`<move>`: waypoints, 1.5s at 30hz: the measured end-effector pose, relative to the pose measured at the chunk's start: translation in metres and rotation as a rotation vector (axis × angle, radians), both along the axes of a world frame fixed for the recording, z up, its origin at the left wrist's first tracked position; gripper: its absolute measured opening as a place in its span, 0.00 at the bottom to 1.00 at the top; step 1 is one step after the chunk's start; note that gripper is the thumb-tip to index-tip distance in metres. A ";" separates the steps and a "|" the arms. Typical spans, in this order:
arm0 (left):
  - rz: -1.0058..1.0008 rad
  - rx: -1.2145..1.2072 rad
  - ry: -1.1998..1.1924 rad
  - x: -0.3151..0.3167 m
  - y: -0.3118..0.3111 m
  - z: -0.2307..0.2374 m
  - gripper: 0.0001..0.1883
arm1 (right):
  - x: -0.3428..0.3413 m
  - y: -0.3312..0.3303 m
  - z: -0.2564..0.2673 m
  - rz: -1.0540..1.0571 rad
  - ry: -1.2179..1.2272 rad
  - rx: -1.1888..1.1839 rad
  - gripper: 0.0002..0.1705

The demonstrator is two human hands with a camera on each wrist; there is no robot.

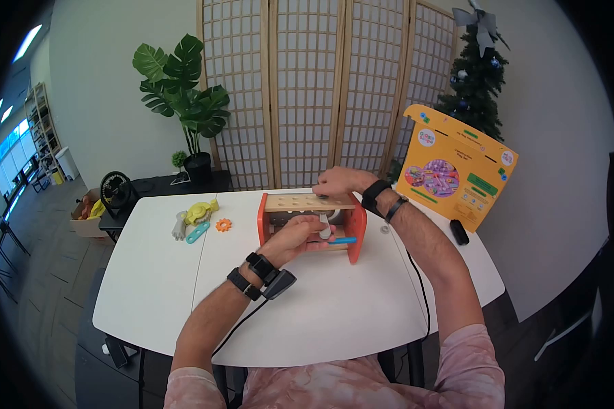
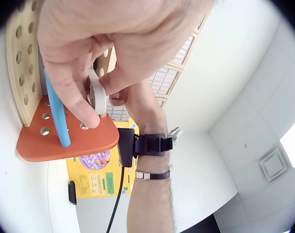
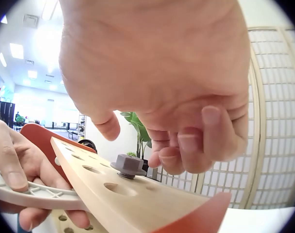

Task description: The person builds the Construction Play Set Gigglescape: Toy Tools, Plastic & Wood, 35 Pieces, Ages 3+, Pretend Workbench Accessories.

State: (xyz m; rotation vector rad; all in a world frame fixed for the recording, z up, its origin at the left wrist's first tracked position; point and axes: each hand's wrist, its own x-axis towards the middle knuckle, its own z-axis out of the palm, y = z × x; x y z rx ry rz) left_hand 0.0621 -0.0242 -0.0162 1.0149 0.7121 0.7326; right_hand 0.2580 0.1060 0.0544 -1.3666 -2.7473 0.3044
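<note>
A wooden toy workbench with red side panels (image 1: 359,235) stands on the table, its top a pale plank (image 3: 89,172) full of holes. One hole holds an upright grey hex bolt (image 3: 128,166). My right hand (image 1: 344,180) is over the plank's far side, fingers loosely bent and apart from the bolt in the right wrist view. Below the plank's near edge, my left hand (image 1: 295,238) pinches a light grey ribbed plastic bar (image 3: 40,194) between thumb and fingers. A blue rod-like piece (image 2: 59,114) shows beside the left fingers, overlapping the red panel in the left wrist view.
On the table's left lie a yellow-green toy piece (image 1: 201,212), a teal strip (image 1: 198,232), a grey piece (image 1: 179,225) and an orange gear (image 1: 224,225). A yellow box (image 1: 457,170) stands at the back right, near a black object (image 1: 459,232). A cable (image 1: 423,293) trails from the right wrist.
</note>
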 end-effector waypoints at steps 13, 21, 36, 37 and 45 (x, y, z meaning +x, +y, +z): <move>0.004 0.012 0.016 0.001 -0.003 0.002 0.07 | -0.002 -0.005 0.003 -0.082 -0.090 -0.088 0.38; -0.004 0.004 0.009 0.000 0.001 -0.001 0.10 | -0.001 -0.010 0.005 -0.065 -0.093 -0.095 0.36; 0.005 0.003 0.004 -0.001 0.002 -0.004 0.09 | 0.001 -0.004 0.002 -0.059 -0.077 -0.070 0.43; 0.002 0.004 0.002 0.000 0.003 -0.004 0.09 | 0.000 -0.005 0.002 -0.058 -0.077 -0.070 0.43; -0.001 0.007 0.008 0.000 0.001 -0.001 0.10 | 0.000 -0.008 0.003 -0.081 0.005 -0.097 0.42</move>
